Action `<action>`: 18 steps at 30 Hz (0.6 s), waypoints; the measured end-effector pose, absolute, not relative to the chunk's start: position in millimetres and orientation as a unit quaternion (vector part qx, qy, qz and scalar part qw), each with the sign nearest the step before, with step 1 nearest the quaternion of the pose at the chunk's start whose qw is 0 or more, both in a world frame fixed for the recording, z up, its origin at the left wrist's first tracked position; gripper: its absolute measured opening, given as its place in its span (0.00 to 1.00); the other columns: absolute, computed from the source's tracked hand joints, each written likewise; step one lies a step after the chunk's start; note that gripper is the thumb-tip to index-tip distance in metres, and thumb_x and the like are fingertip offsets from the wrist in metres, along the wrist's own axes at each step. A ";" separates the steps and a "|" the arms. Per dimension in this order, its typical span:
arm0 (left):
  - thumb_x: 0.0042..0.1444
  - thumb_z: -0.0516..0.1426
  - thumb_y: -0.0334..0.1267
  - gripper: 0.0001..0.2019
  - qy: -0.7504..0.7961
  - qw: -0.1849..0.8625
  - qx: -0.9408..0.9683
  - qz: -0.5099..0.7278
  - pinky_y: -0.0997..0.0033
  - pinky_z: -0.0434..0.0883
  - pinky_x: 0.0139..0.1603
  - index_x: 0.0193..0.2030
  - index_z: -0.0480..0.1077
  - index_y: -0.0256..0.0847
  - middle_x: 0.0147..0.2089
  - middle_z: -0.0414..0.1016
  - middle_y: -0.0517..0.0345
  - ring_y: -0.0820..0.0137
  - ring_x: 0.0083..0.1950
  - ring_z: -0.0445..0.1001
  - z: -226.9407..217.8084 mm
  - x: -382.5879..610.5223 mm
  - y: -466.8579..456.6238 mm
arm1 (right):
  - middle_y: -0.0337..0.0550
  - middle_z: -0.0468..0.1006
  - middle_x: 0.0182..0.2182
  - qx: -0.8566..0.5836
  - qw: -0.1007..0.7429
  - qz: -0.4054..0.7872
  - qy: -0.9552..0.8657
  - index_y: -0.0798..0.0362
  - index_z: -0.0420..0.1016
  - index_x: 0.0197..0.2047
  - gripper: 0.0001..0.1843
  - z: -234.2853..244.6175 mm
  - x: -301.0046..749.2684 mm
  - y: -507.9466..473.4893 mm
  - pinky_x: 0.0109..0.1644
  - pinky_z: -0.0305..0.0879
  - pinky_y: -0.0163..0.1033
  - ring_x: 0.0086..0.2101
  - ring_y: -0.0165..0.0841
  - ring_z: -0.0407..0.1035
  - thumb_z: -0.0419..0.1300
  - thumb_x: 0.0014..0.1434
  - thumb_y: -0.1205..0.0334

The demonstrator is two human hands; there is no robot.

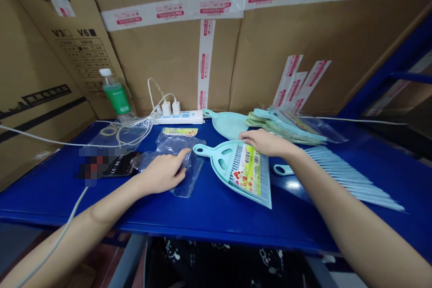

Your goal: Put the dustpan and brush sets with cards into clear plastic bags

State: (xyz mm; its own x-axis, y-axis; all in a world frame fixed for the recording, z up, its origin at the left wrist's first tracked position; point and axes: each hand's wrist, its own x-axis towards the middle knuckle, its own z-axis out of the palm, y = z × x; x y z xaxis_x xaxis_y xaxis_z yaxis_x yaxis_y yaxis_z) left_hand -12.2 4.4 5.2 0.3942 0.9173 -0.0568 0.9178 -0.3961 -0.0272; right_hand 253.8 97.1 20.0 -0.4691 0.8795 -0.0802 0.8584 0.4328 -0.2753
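plastic bag [189,180] under open left hand [162,173], half-curled right hand [261,141] on teal dustpan [219,162]

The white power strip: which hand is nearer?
Left. The left hand rests on a clear plastic bag, in front of the strip; the right hand, on a mint-green dustpan, is farther off, front and right of it.

Plastic bottle [114,92] with white cap and green label, upright against cardboard boxes [175,63] sealed with red-printed white packing tape [172,9]. White power strip [178,118] just beside it, two white plug adapters [170,108] plugged in, white cable [40,137] trailing left across blue surface [101,216]. Black packet [121,164], partly pixelated, near front-left. Blue metal rack frame [398,58] at far right.
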 end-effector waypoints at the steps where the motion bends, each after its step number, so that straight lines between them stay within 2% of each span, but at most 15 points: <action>1: 0.59 0.43 0.37 0.24 0.551 0.000 0.834 -0.031 0.67 0.66 0.30 0.62 0.51 0.35 0.23 0.70 0.62 0.64 0.27 0.72 4.7 -11.9 4.8 | 0.46 0.77 0.30 -0.516 0.036 0.139 -0.844 0.52 0.71 0.30 0.14 19.8 253.9 97.2 0.34 0.61 0.37 0.32 0.36 0.69 0.45 0.59 0.69; 11: 0.59 0.43 0.33 0.24 0.534 0.032 0.845 0.001 0.68 0.68 0.32 0.62 0.51 0.36 0.28 0.72 0.60 0.66 0.29 0.73 0.7 -10.6 4.4 | 0.45 0.77 0.31 -0.519 0.026 0.142 -0.842 0.52 0.70 0.31 0.14 18.9 252.9 98.1 0.35 0.60 0.35 0.33 0.34 0.69 0.45 0.60 0.70; 14: 0.60 0.46 0.37 0.24 0.567 0.016 0.823 0.032 0.65 0.70 0.37 0.63 0.51 0.35 0.38 0.75 0.52 0.63 0.37 0.75 0.2 -9.8 6.0 | 0.45 0.76 0.31 -0.521 0.023 0.146 -0.841 0.52 0.70 0.32 0.14 18.4 252.7 98.2 0.35 0.59 0.36 0.33 0.35 0.69 0.45 0.60 0.70; 16: 0.59 0.47 0.39 0.25 0.581 0.002 0.812 0.057 0.62 0.71 0.40 0.63 0.51 0.34 0.48 0.73 0.46 0.60 0.45 0.74 -0.9 -10.1 8.3 | 0.45 0.76 0.31 -0.522 0.021 0.145 -0.840 0.52 0.70 0.32 0.14 17.8 252.7 98.3 0.35 0.59 0.36 0.33 0.35 0.69 0.44 0.60 0.69; 18: 0.59 0.48 0.38 0.26 0.575 0.007 0.815 0.078 0.62 0.71 0.43 0.63 0.51 0.35 0.52 0.71 0.45 0.60 0.47 0.74 -2.8 -11.0 10.7 | 0.44 0.76 0.31 -0.521 0.021 0.144 -0.841 0.52 0.70 0.31 0.14 17.3 252.6 98.2 0.35 0.59 0.36 0.33 0.35 0.69 0.44 0.60 0.69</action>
